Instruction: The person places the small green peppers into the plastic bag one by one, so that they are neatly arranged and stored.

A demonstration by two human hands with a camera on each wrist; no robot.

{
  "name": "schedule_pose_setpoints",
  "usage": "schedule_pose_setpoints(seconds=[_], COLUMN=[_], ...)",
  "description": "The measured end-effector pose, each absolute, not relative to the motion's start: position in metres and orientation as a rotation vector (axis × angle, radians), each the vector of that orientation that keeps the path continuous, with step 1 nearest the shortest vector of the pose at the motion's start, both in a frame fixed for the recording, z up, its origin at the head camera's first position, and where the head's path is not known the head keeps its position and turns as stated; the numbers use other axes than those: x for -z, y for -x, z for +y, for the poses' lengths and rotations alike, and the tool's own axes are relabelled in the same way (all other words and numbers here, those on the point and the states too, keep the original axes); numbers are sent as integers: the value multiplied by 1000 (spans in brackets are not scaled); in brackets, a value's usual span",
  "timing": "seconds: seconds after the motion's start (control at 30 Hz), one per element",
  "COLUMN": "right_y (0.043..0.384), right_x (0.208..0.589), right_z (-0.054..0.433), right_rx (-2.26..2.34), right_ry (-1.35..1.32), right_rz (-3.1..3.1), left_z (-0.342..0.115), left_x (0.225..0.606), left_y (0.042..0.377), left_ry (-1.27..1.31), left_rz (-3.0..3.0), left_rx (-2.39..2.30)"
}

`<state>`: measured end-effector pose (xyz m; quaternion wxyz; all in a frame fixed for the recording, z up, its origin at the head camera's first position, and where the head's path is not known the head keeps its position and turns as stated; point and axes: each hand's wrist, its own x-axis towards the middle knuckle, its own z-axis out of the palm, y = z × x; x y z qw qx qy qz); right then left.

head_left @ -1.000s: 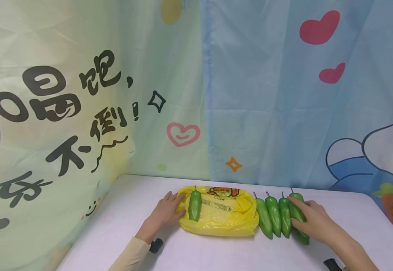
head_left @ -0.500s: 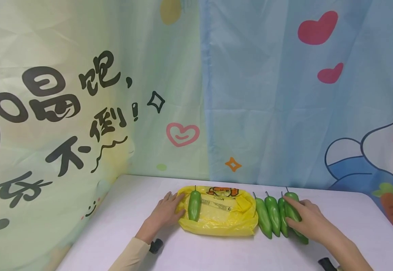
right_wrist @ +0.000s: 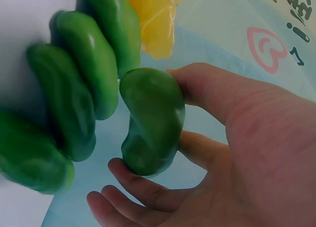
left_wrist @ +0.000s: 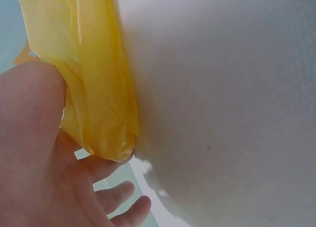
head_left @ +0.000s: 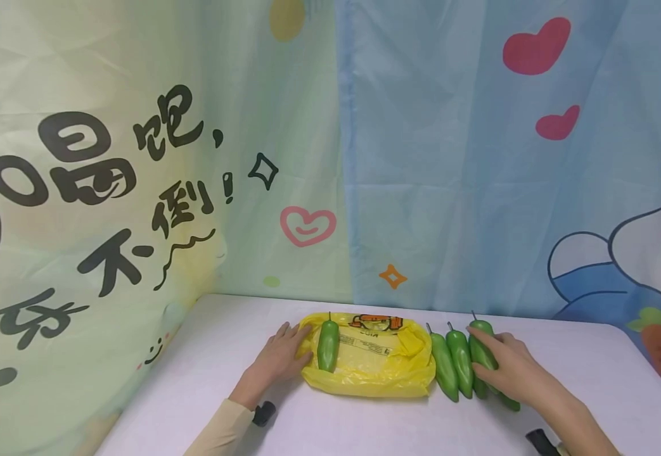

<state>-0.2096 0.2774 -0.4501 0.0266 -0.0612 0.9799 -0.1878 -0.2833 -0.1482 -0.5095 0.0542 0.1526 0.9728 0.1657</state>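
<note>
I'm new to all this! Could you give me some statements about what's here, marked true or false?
1. The right hand holds a green pepper. True.
2. The left hand holds a pepper too. False: it holds the edge of the yellow bag.
3. A single pepper lies inside the yellow bag. True.
4. The other peppers lie left of the bag. False: they lie to its right.
5. The backdrop shows hearts. True.
</note>
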Motion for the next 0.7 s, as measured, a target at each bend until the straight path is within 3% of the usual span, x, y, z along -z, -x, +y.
schedule_pose_setpoints(seconds=[0.7], right_y=[214], right_x=[451], right_z=[255], right_rx=[629], right_ry=[216], right_rz=[2994], left_z=[-148], left_x=[513], left_y=[284], left_ry=[-455], left_rz=[2958], left_rx=[-484])
